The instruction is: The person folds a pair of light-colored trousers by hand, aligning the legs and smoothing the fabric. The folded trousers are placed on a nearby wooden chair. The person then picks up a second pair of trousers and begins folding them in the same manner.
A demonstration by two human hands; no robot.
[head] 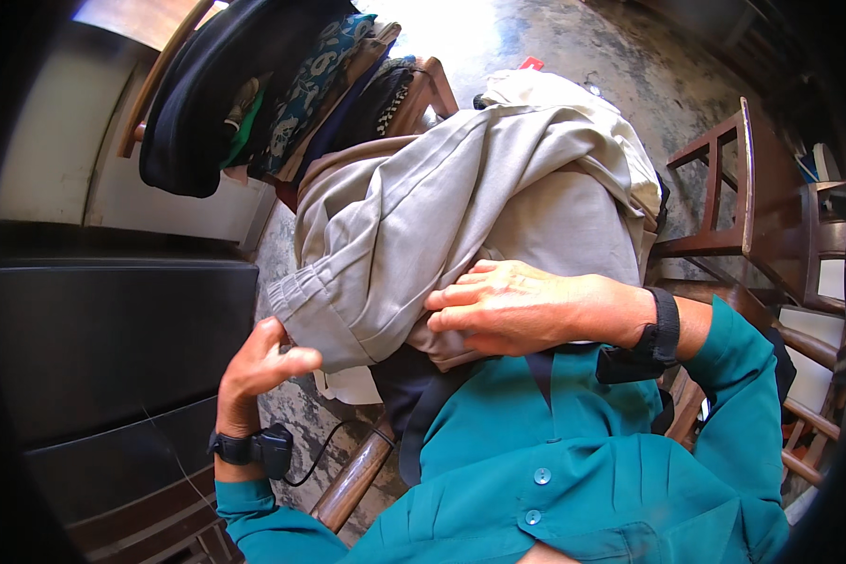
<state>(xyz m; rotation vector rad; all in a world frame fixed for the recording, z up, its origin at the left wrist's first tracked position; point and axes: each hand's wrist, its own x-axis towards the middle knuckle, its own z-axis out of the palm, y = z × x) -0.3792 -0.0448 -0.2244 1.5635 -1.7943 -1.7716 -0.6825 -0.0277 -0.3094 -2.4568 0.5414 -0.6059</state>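
A light grey-beige garment [423, 204] with a gathered elastic edge lies in loose folds before me, over other cloth. My left hand [268, 359] is beside its gathered edge at the left, thumb apart from the fingers; part of the fingers is hidden, and whether they pinch the cloth cannot be told. My right hand [507, 307] rests palm down on the lower middle of the garment, fingers touching the folds. A cream-white cloth [557, 92] lies under and beyond the grey one. Both wrists wear black straps with a small device.
Folded clothes [324, 92] and a black padded item [190, 120] stand at the upper left over a wooden frame. A dark cabinet [120, 338] fills the left side. Wooden chairs [730, 190] stand at the right on the mottled floor [648, 77]. A wooden armrest [356, 479] is below my left hand.
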